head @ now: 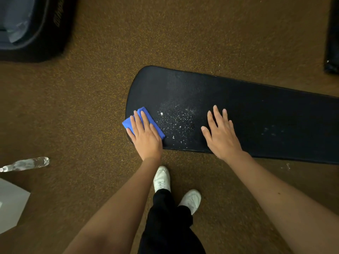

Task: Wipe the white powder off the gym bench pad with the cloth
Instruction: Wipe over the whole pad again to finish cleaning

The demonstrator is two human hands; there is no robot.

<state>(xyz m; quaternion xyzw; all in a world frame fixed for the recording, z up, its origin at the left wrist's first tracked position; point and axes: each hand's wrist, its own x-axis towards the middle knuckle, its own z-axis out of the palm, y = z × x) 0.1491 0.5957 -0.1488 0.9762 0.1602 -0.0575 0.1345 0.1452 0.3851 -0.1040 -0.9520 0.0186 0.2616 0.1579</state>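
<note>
A long black bench pad point(256, 107) runs from the middle of the view to the right edge. White powder point(176, 120) is speckled over its near left part, with a fainter patch point(271, 131) further right. A folded blue cloth point(145, 111) lies on the pad's left end, left of the powder. My left hand point(145, 136) presses flat on the cloth with straight fingers. My right hand point(222, 136) rests flat on the bare pad to the right of the powder, fingers spread.
Brown speckled floor point(82, 107) surrounds the pad. A clear plastic bottle point(27, 164) lies at the left, a white sheet point(11, 204) below it. A dark bag or case point(33, 28) sits top left, black equipment point(332, 43) top right. My white shoes point(161, 177) stand near the pad.
</note>
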